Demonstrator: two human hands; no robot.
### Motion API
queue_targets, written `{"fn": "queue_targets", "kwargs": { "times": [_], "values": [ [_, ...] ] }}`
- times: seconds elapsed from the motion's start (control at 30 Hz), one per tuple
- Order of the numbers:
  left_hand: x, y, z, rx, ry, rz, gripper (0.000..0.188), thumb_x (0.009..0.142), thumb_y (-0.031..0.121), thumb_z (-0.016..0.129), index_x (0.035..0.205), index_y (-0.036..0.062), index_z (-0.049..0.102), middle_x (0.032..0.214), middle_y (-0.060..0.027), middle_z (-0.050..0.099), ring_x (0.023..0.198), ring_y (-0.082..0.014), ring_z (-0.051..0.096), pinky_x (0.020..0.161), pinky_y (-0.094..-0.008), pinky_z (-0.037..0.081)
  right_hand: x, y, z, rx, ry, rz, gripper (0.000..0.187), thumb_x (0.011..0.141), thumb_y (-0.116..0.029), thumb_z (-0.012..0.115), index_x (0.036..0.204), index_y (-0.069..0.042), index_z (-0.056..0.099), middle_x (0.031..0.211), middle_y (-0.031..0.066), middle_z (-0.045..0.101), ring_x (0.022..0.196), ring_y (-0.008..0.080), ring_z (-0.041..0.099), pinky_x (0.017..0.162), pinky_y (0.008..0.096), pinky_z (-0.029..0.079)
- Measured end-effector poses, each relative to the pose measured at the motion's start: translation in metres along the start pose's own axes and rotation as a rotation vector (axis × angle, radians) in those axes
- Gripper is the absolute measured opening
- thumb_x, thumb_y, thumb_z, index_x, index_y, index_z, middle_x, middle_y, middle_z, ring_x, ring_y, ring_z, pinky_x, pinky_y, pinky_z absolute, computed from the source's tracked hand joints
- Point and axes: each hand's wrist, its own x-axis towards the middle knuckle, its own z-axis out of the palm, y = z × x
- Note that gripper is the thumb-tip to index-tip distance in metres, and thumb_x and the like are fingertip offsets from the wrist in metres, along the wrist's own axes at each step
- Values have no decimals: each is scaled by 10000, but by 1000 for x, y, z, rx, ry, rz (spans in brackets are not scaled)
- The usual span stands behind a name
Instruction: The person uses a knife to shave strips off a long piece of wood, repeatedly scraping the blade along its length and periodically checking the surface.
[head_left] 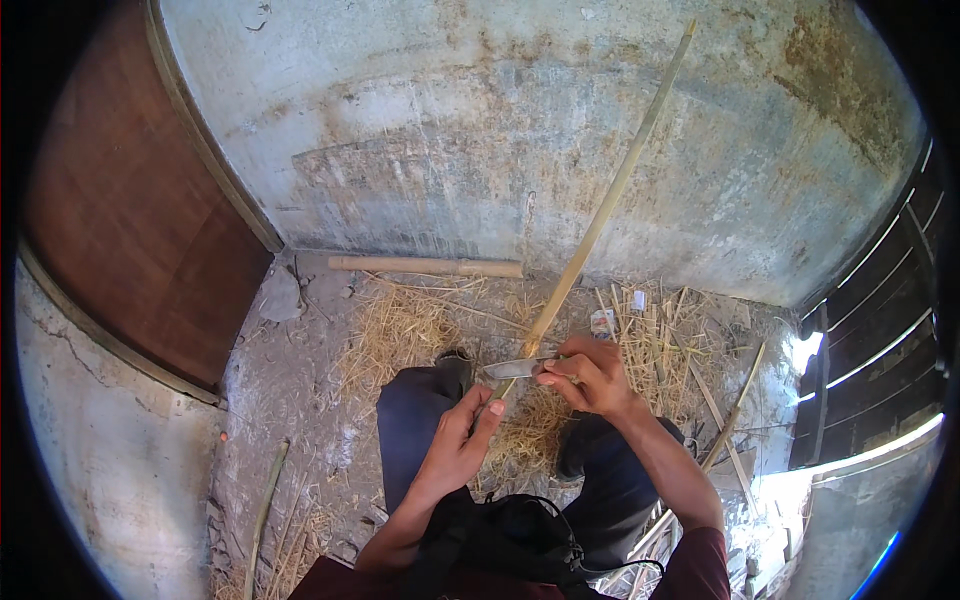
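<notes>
Bamboo (600,215) runs from my left hand (455,440), fingers closed around its near end, up and rightward to the wall; my right hand (590,378) grips a knife (515,368) laid across it.

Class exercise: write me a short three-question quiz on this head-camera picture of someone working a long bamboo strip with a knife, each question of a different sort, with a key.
1. True or false: the right hand holds the knife with its blade laid against the long bamboo strip.
2. Multiple choice: where does the far end of the bamboo strip point? A) flat along the ground B) up along the concrete wall C) into the wooden door
3. Short answer: what lies on the ground at the foot of the wall, behind the straw?

Key
1. True; the left hand grips the strip's near end.
2. B
3. A short bamboo pole, lying flat.
</notes>
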Motion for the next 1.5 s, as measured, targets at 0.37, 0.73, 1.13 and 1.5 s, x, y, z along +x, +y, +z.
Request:
{"fn": "queue_targets", "kwargs": {
  "times": [0.37,0.73,1.13,1.5],
  "values": [
    [-7,12,4,222,18,102,264,1179,280,543,1147,18,534,698,-170,529,569,-355,535,572,-486,400,1,-5,1,-24,54,5,273,856,-212,935,904,-107,688,764,55,669,570,217,653,495,353,483],
    [-6,9,12,469,96,121,200,1165,202,527,1180,4,506,731,-304,627,730,-560,649,613,-632,457,9,-12,3,-115,68,113,242,852,-201,940,853,-111,716,724,28,640,532,204,615,473,359,437],
    [0,8,10,599,127,69,213,1163,229,527,1170,19,490,745,-309,658,726,-565,661,616,-654,485,14,-17,2,-169,44,209,228,846,-152,940,835,-66,729,737,82,707,581,258,680,505,366,479],
    [4,6,9,683,144,75,231,1164,248,526,1122,28,470,792,-283,692,717,-558,669,614,-652,509,17,-17,1,-256,45,210,240,845,-179,939,794,-76,728,701,66,661,554,259,647,493,372,457]
  ]
}}
